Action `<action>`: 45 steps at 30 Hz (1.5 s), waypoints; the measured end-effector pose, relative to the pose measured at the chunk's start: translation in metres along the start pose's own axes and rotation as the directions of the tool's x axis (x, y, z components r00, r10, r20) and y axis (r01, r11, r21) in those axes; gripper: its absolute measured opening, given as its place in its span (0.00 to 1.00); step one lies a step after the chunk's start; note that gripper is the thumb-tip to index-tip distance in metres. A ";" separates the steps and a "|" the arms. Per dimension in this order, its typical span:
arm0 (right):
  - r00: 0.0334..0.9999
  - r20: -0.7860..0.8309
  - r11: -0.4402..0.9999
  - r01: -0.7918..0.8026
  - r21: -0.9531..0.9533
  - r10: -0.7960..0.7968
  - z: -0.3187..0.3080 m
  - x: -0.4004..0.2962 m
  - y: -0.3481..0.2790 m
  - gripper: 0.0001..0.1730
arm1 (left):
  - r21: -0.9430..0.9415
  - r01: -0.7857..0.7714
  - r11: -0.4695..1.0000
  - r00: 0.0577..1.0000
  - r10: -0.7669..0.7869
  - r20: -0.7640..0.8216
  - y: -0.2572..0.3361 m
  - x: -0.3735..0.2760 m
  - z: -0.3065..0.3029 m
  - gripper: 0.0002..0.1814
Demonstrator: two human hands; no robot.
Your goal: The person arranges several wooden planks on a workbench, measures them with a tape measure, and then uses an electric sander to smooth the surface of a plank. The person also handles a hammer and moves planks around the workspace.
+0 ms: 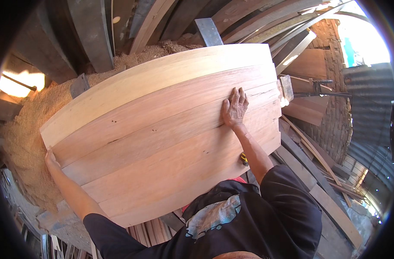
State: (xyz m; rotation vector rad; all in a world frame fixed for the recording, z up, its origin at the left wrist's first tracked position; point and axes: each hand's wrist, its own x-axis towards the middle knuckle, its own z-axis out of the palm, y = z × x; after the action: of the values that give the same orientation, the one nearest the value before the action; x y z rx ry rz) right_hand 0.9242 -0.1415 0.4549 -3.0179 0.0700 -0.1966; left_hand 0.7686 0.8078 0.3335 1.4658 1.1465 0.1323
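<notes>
A broad panel of wooden boards set edge to edge lies before me, with a paler board along its far edge. My left hand is at the panel's left end, near the far corner; its fingers are partly hidden at the edge, so its grip is unclear. Flat on the panel, right of the middle, rests my right hand, fingers spread a little and holding nothing. A yellow and black tape measure sits near the panel's near right edge, partly behind my right forearm.
Sawdust is heaped at the left and beyond the panel. Dark beams lean at the far side. A metal bar clamp stands at the right, above loose planks. A brick wall and corrugated sheets are farther right.
</notes>
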 end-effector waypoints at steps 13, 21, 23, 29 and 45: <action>0.850 0.202 0.866 -0.440 -0.238 0.487 -0.022 0.115 0.163 0.53 | 0.037 -0.074 0.997 0.994 0.076 -0.075 0.008 -0.013 -0.014 0.30; 0.835 0.184 0.846 -0.471 -0.248 0.519 -0.004 0.112 0.180 0.52 | 0.121 0.037 0.992 0.963 -0.003 -0.269 0.025 -0.039 0.030 0.25; 0.798 0.214 0.820 -0.508 -0.265 0.564 -0.002 0.117 0.172 0.50 | 0.237 0.034 0.971 0.936 0.053 -0.349 0.035 -0.054 0.030 0.28; 0.867 0.179 0.835 -0.361 -0.415 0.464 -0.009 0.121 0.144 0.41 | 0.896 0.186 0.403 0.660 0.624 -0.418 0.085 -0.152 0.155 0.37; 0.897 -0.074 0.893 0.441 0.093 -0.435 0.030 0.118 -0.102 0.39 | 0.832 -0.497 0.247 0.798 0.506 0.327 0.050 -0.403 0.364 0.49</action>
State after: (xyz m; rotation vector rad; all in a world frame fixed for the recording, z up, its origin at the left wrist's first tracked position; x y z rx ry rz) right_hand 1.0491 -0.0435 0.4523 -2.8731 -0.6039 -0.3049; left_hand 0.8327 0.2859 0.4783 2.8295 0.6490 -0.0659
